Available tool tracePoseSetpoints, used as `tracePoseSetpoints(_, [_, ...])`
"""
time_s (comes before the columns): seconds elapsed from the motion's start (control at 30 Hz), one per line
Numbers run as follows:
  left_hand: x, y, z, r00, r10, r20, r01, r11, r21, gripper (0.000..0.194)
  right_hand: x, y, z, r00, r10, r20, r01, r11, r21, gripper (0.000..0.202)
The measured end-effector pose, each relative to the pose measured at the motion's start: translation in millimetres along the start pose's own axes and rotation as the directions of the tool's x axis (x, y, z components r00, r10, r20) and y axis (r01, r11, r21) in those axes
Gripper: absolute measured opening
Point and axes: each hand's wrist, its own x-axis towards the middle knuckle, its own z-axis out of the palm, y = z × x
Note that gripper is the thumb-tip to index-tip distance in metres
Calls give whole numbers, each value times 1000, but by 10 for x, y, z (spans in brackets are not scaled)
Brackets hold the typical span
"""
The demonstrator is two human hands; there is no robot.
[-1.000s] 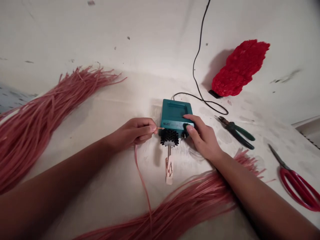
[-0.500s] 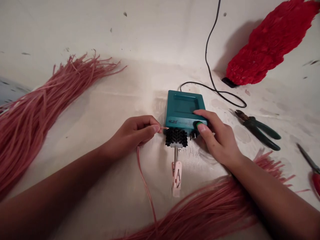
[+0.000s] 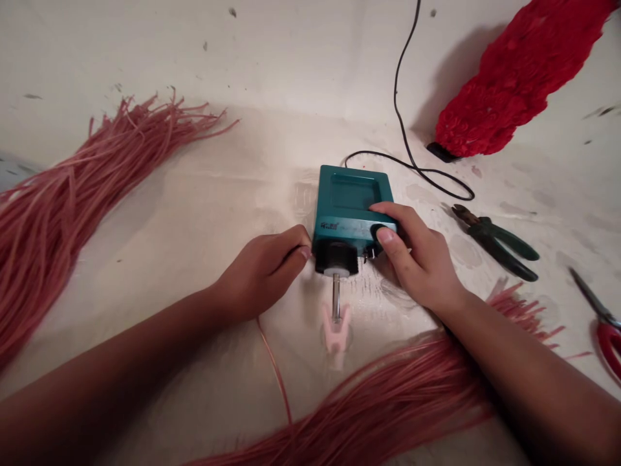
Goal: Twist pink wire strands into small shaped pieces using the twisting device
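A small teal motor machine (image 3: 356,191) stands in the middle, with a black bristle roller (image 3: 336,257) at its front. The roller looks smeared, as does the pink clothespin (image 3: 337,333) on the metal shaft. My left hand (image 3: 266,272) is pinched closed beside the roller's left side, holding a thin pink strand (image 3: 273,362) that trails down towards the near bundle. The strand's tip is hidden at my fingers. My right hand (image 3: 420,252) grips the machine's right front corner, fingers on top and thumb by the black switch at the front.
Pink strand bundles lie at the left (image 3: 92,175) and near front (image 3: 388,401). Right of the machine are dark-handled pliers (image 3: 499,243) and red-handled scissors (image 3: 606,330). A black cord (image 3: 412,165) runs behind. A red ruffled roll (image 3: 514,84) leans at the back right.
The roller and clothespin, sharp before, are now blurred as if spinning. My right thumb has shifted on the switch, where green no longer shows. My left fingers have curled tighter beside the roller.
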Motion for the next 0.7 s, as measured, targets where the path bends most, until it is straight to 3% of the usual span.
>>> tracePoseSetpoints(0.27, [-3, -42, 32, 999, -32, -10, 26, 926, -376, 24, 2, -5, 4, 1000, 7, 1, -7, 1000, 26, 38])
tracePoseSetpoints(0.53, [20, -27, 30, 1000, -27, 6, 27, 872, -489, 23, 17, 1, 5, 999, -34, -13, 34, 999, 0, 38])
tracePoseSetpoints(0.7, [18, -36, 12, 997, -37, -70, 2, 896, -444, 22, 14, 4, 5, 1000, -24, -8, 24, 999, 24, 38])
